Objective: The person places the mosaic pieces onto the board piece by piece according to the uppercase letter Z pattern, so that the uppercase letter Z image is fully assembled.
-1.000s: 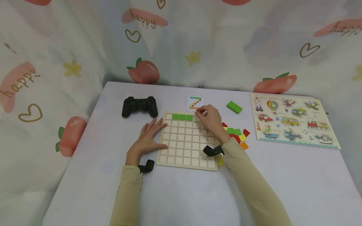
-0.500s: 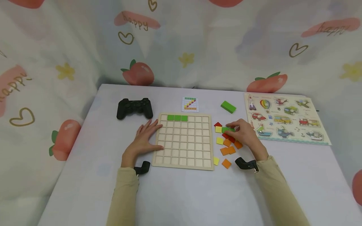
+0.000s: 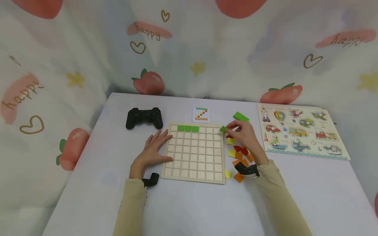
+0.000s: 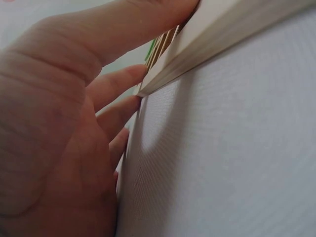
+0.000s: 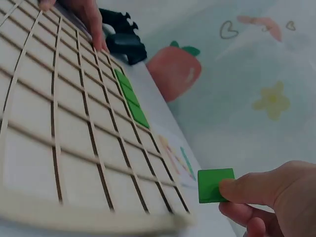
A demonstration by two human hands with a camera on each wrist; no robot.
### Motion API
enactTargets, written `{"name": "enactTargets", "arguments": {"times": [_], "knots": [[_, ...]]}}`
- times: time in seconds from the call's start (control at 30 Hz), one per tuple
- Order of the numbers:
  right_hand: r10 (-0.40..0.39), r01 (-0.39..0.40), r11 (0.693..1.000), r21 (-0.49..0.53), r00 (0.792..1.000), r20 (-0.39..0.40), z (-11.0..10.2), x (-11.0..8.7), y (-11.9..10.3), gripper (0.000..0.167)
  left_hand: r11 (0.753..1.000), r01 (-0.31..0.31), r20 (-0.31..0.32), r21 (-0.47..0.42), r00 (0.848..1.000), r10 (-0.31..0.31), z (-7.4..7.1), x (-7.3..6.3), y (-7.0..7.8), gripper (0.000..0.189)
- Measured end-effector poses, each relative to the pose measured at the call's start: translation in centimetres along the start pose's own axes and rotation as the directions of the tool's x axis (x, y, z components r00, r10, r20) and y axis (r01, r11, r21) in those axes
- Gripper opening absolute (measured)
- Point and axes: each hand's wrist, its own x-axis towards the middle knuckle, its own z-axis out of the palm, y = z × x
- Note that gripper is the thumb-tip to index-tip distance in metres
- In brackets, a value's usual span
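Observation:
A wooden grid board (image 3: pixel 193 153) lies on the white table, with a row of green square tiles (image 3: pixel 188 128) set in its far row. My left hand (image 3: pixel 150 151) rests along the board's left edge, fingers spread and thumb on the rim; the left wrist view shows the fingertips (image 4: pixel 132 74) against the board's side. Between thumb and fingers, my right hand (image 3: pixel 243 132) pinches one green square tile (image 5: pixel 210 185) over the board's far right corner. Loose red, yellow and orange tiles (image 3: pixel 239 155) lie right of the board, partly hidden by the right wrist.
Beyond the board lies a small printed pattern card (image 3: pixel 201 115). A black game controller (image 3: pixel 144 118) sits at the back left. Green blocks (image 3: pixel 241 116) stand behind the right hand, and a picture puzzle board (image 3: pixel 301 132) fills the table's right side.
My right hand went from the board's far row to the loose tiles, took a green tile, and has come back left to the board's corner. The left hand stays on the board's edge.

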Motion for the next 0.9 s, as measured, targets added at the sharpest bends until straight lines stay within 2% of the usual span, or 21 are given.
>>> {"name": "enactTargets", "arguments": {"times": [0.1, 0.23, 0.4, 0.5, 0.63, 0.73, 0.8, 0.9], "knots": [[-0.026, 0.021, 0.997, 0.072, 0.997, 0.070, 2.8, 1.6, -1.3, 0.015, 1.000, 0.007, 0.003, -0.023, 1.000, -0.007, 0.4, -0.3, 0.0, 0.095], [-0.026, 0.016, 0.997, 0.071, 0.990, 0.141, 5.3, 3.4, -2.1, 0.015, 0.999, 0.010, 0.001, -0.043, 1.000, -0.010, 0.4, -0.4, 0.1, 0.095], [0.033, -0.039, 0.999, 0.030, 0.986, 0.161, 6.2, 4.5, -2.9, 0.014, 0.999, 0.013, -0.001, -0.032, 1.000, -0.013, 0.1, -0.3, 0.2, 0.095], [0.048, -0.046, 0.999, -0.013, 0.988, 0.147, 6.0, 4.3, -2.9, 0.017, 1.000, 0.013, 0.004, -0.027, 1.000, -0.013, 0.0, -0.2, 0.3, 0.094], [0.031, -0.028, 0.997, -0.078, 0.999, 0.041, 4.6, 3.3, -2.5, 0.020, 1.000, 0.011, 0.005, -0.017, 1.000, -0.011, 0.0, -0.1, 0.3, 0.094], [0.040, -0.043, 0.988, -0.151, 0.999, -0.024, 1.9, 1.8, -1.4, 0.023, 1.000, 0.006, 0.003, -0.012, 1.000, -0.006, 0.0, -0.1, 0.3, 0.095], [0.081, -0.080, 0.975, -0.206, 0.997, -0.004, -0.2, 0.5, -0.4, 0.025, 1.000, 0.001, 0.003, -0.011, 1.000, -0.001, -0.1, -0.1, 0.4, 0.095], [0.165, -0.131, 0.954, -0.269, 0.981, 0.106, -3.0, -1.5, 1.5, 0.030, 1.000, -0.003, 0.004, -0.005, 1.000, 0.003, -0.2, -0.2, 0.4, 0.095]]}}
